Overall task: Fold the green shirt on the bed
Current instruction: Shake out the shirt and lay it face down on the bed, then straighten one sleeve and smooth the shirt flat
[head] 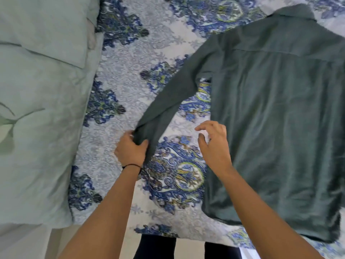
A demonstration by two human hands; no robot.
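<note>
Two bare hands reach out over a bed (119,75) covered by a quilt with blue and green paisley medallions. The green shirt (276,131) lies back-up on the right part of the quilt, collar toward the far side, hem toward the near edge of the bed, its body spread mostly flat with soft lengthwise creases. Its one visible sleeve (168,101) runs diagonally from the shoulder down and to the left, across the quilt toward the left hand.

The left hand (130,150) has its grip clenched around the cuff end of that sleeve: the fingers wrap over the bunched cloth and the thumb presses on its right side, so the sleeve end gathers into a narrow twist at the fist. A thin dark band sits on that wrist.

The right hand (214,143) hovers with its grip released, fingers spread and curled slightly, holding nothing. It sits just beside the left edge of the shirt's body, between the sleeve and the torso panel; whether its fingertips touch cloth cannot be told.

Pale green bedding (37,109) lies along the left, well apart from the shirt.
</note>
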